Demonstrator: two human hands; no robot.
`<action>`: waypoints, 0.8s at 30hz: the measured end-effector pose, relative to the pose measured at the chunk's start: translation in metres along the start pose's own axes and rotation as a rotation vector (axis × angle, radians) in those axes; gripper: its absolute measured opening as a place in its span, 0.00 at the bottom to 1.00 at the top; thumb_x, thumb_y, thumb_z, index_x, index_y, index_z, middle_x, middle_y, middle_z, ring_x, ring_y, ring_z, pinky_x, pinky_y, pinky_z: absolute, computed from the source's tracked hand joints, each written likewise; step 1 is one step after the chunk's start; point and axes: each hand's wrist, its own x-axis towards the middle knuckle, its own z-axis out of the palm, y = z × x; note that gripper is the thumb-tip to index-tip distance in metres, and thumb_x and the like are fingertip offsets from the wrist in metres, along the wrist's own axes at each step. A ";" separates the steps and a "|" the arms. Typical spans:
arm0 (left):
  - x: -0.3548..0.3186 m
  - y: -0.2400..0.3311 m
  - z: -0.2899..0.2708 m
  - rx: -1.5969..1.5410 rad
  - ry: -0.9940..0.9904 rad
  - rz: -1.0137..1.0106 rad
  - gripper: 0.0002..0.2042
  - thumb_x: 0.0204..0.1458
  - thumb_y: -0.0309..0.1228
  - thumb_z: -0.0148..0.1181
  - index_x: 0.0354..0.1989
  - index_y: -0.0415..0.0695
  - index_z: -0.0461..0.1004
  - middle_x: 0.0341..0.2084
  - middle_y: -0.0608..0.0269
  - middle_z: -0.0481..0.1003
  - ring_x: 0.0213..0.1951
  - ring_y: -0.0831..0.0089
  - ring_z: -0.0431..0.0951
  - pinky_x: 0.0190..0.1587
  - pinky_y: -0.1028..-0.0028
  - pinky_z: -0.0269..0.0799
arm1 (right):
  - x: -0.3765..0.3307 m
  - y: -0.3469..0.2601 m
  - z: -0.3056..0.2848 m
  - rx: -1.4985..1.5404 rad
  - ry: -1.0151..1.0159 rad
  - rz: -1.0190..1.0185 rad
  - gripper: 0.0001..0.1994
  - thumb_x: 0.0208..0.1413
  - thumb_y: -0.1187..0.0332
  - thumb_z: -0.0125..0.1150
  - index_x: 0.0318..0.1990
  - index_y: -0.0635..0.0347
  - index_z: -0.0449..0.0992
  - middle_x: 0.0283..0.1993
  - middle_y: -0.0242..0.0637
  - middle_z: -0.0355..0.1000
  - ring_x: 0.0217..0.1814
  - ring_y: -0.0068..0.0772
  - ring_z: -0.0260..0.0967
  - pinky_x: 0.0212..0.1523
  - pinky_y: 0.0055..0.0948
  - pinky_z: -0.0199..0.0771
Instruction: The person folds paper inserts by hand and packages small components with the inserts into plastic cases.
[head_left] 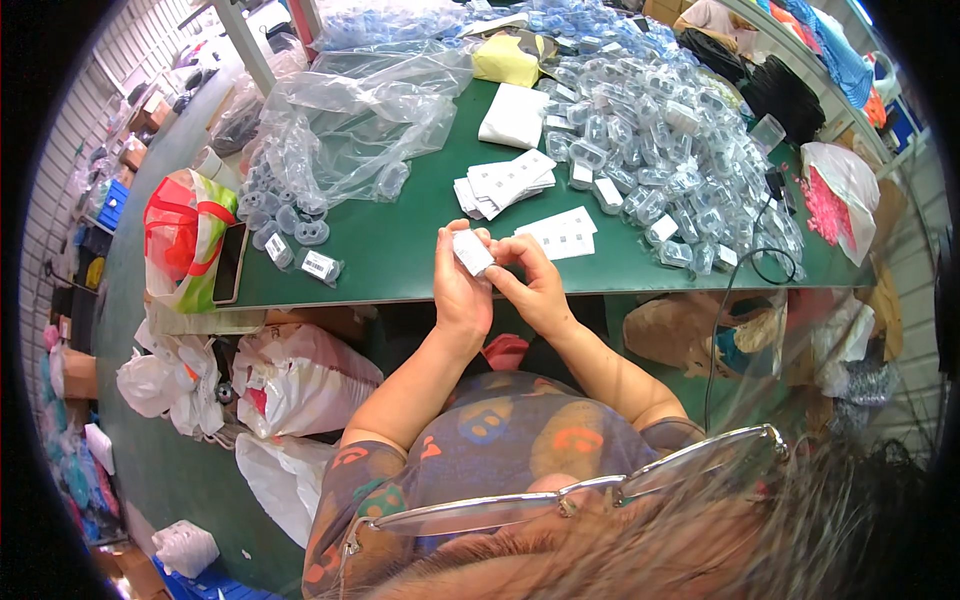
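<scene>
Over the front edge of the green table (400, 230), my left hand (463, 290) cups a small plastic-wrapped pack with a white face (471, 253). The fingers and thumb of my right hand (535, 285) pinch the pack's lower right corner. A fanned stack of white printed sheets (508, 183) lies just beyond my hands. Beside my right fingers, more white label sheets (560, 236) rest flat on the table. Left of my hands, near the edge, lie two small bagged packs with white labels, one of them a labelled pack (321, 266).
A large heap of small transparent packs (650, 140) covers the right and back. Transparent plastic bags (350, 125) spread at the left, beside round plastic pieces (270, 195). A phone (231, 262) and colourful bag (190, 235) sit at the left edge. A black cable (735, 275) hangs at right.
</scene>
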 end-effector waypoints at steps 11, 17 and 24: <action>-0.004 -0.004 0.005 -0.113 -0.003 -0.008 0.14 0.71 0.44 0.44 0.49 0.46 0.67 0.36 0.57 0.72 0.39 0.67 0.72 0.46 0.66 0.71 | -0.005 0.009 0.000 0.264 0.024 0.097 0.07 0.60 0.75 0.65 0.45 0.62 0.75 0.44 0.32 0.68 0.48 0.26 0.70 0.53 0.29 0.72; -0.005 -0.004 0.003 -0.152 -0.019 -0.060 0.16 0.71 0.45 0.44 0.49 0.46 0.68 0.35 0.57 0.72 0.38 0.65 0.73 0.46 0.64 0.71 | -0.010 0.002 -0.010 0.116 -0.052 0.053 0.09 0.63 0.79 0.61 0.49 0.63 0.74 0.50 0.32 0.67 0.53 0.23 0.69 0.55 0.27 0.73; -0.007 -0.010 0.003 -0.140 0.007 -0.025 0.16 0.71 0.45 0.44 0.50 0.45 0.67 0.35 0.57 0.72 0.38 0.65 0.72 0.46 0.64 0.71 | -0.008 -0.004 -0.005 0.043 0.023 0.032 0.08 0.59 0.78 0.62 0.45 0.63 0.76 0.43 0.34 0.68 0.46 0.26 0.70 0.49 0.27 0.73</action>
